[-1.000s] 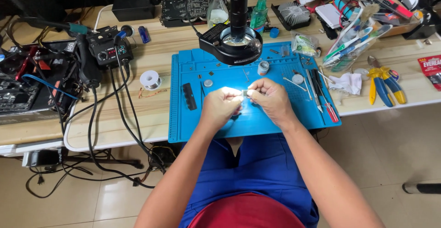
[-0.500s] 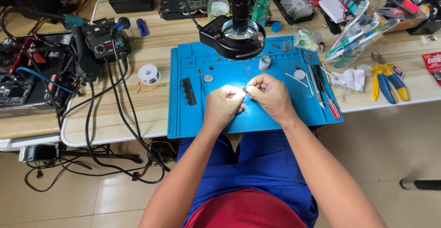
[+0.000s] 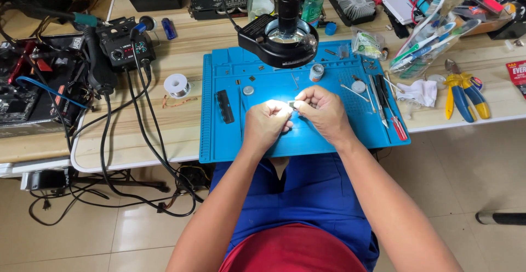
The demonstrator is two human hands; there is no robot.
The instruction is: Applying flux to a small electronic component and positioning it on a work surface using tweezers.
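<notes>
My left hand (image 3: 267, 125) and my right hand (image 3: 321, 112) meet over the blue work mat (image 3: 230, 140), under the bright light of the black ring-lit microscope head (image 3: 278, 44). Between their fingertips both hands pinch a small dark electronic part (image 3: 292, 105); glare washes out its detail. My left fingers are curled around its left end, my right thumb and forefinger close on its right end. A small black rectangular strip (image 3: 224, 106) lies on the mat left of my hands.
Screwdrivers and tweezers (image 3: 390, 107) lie on the mat's right side, pliers with blue and yellow handles (image 3: 463, 94) beyond them. A solder spool (image 3: 176, 85), a soldering station (image 3: 123, 47) with trailing cables, bottles (image 3: 259, 0) and circuit boards crowd the wooden bench.
Both hands stay together over the mat, holding the small part; the view has shifted slightly while the hands kept their place.
</notes>
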